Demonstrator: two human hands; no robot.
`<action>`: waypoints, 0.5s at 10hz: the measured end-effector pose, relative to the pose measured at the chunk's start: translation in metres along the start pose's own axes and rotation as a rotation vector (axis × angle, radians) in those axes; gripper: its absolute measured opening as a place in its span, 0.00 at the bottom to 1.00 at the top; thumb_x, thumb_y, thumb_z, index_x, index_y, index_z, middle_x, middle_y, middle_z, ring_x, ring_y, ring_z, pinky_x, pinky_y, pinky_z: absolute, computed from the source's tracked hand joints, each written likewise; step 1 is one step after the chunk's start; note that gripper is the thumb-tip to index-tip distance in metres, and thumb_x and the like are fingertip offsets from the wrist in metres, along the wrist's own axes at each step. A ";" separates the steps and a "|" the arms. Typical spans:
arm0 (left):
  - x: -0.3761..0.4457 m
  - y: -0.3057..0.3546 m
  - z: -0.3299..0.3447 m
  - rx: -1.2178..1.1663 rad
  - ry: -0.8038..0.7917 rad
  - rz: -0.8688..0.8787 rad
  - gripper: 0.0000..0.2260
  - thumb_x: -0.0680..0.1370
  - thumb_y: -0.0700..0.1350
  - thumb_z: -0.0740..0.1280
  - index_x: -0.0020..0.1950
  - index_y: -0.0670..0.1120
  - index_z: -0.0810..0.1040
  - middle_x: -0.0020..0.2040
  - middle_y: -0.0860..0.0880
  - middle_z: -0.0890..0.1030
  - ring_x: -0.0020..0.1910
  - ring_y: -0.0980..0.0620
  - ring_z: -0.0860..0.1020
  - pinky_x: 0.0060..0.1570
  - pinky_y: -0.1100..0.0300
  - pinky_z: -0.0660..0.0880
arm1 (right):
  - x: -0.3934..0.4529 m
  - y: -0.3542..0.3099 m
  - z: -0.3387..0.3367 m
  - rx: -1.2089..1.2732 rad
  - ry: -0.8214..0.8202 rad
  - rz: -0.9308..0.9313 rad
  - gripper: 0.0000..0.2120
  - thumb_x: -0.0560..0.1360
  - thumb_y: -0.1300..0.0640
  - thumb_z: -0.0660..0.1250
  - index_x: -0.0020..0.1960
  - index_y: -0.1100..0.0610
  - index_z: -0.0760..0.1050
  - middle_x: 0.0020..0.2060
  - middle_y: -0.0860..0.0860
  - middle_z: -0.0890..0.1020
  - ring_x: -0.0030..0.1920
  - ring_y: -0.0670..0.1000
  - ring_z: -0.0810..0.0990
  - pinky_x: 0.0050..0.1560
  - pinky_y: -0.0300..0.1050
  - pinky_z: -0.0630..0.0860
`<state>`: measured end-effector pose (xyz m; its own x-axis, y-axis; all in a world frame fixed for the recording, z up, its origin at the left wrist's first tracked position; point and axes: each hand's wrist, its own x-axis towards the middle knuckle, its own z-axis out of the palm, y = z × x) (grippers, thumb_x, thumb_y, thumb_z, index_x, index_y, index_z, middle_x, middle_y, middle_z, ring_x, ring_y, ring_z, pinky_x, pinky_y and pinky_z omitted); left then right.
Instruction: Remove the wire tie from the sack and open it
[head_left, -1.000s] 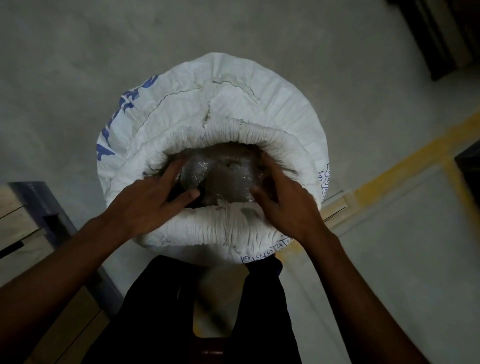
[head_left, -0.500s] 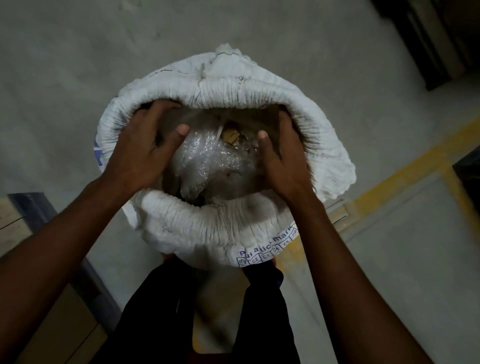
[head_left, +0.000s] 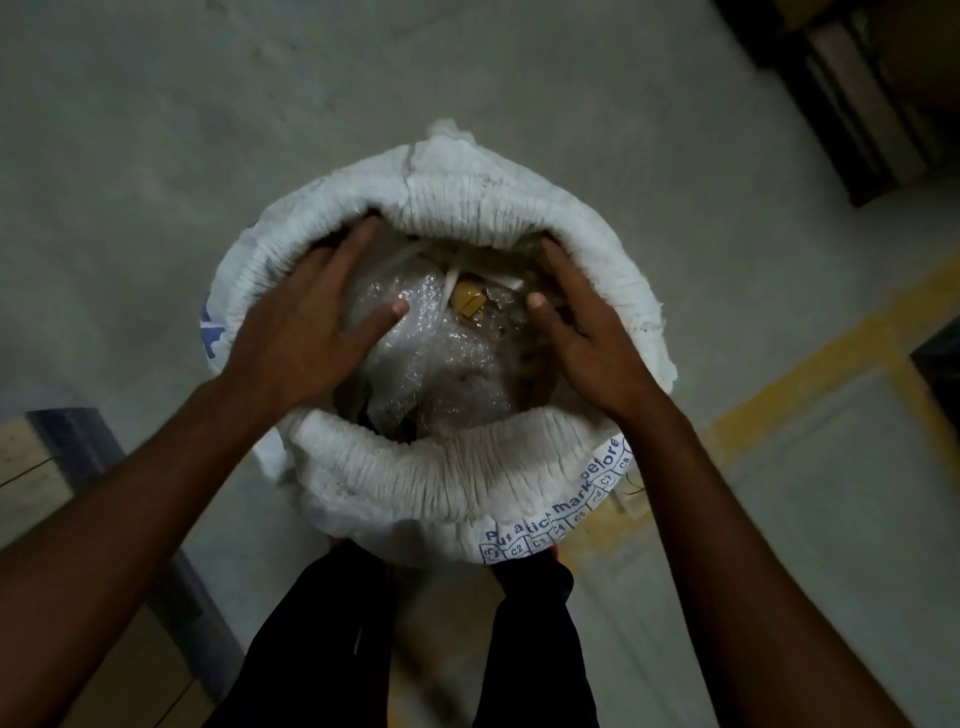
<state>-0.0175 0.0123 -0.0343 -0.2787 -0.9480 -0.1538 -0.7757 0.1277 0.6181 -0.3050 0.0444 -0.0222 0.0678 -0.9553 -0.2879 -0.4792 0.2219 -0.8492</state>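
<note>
One white sack (head_left: 447, 483) stands open on floor (head_left: 156, 156), rim rolled down. Left hand (head_left: 306, 332) and right hand (head_left: 587, 338) both inside mouth, fingers spread flat, gripping nothing, pressing opposite inner walls. Bubble wrap (head_left: 415, 332) between them. Wire tie not visible.

Matt woven white sack (head_left: 441, 467), rim bunched; glossy bubble wrap (head_left: 415, 332) inside; floor (head_left: 156, 156) looks like matt concrete.

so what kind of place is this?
Likely a warehouse or workshop floor, though dimly lit. Bare concrete floor with a painted yellow line, a wooden pallet edge at left, and a large white woven sack filled with bubble wrap.
</note>
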 end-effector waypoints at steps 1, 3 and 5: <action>-0.016 0.003 0.003 -0.011 -0.052 0.009 0.37 0.80 0.68 0.62 0.85 0.57 0.56 0.82 0.49 0.68 0.81 0.50 0.66 0.77 0.43 0.69 | -0.011 -0.007 0.000 -0.009 0.046 -0.022 0.26 0.82 0.46 0.63 0.79 0.49 0.66 0.73 0.45 0.75 0.72 0.42 0.74 0.75 0.50 0.71; -0.049 0.007 0.002 -0.053 -0.052 0.001 0.35 0.80 0.68 0.62 0.84 0.54 0.64 0.80 0.51 0.72 0.77 0.50 0.73 0.73 0.44 0.74 | -0.035 -0.014 0.001 -0.352 0.049 -0.204 0.26 0.81 0.44 0.66 0.76 0.51 0.69 0.73 0.46 0.76 0.71 0.48 0.75 0.71 0.49 0.73; -0.051 0.038 -0.027 0.026 0.030 0.138 0.38 0.80 0.67 0.63 0.85 0.49 0.60 0.84 0.46 0.65 0.82 0.47 0.65 0.79 0.43 0.67 | -0.037 -0.043 -0.012 -0.449 0.056 -0.332 0.35 0.80 0.40 0.66 0.81 0.53 0.62 0.79 0.52 0.67 0.80 0.53 0.63 0.77 0.57 0.64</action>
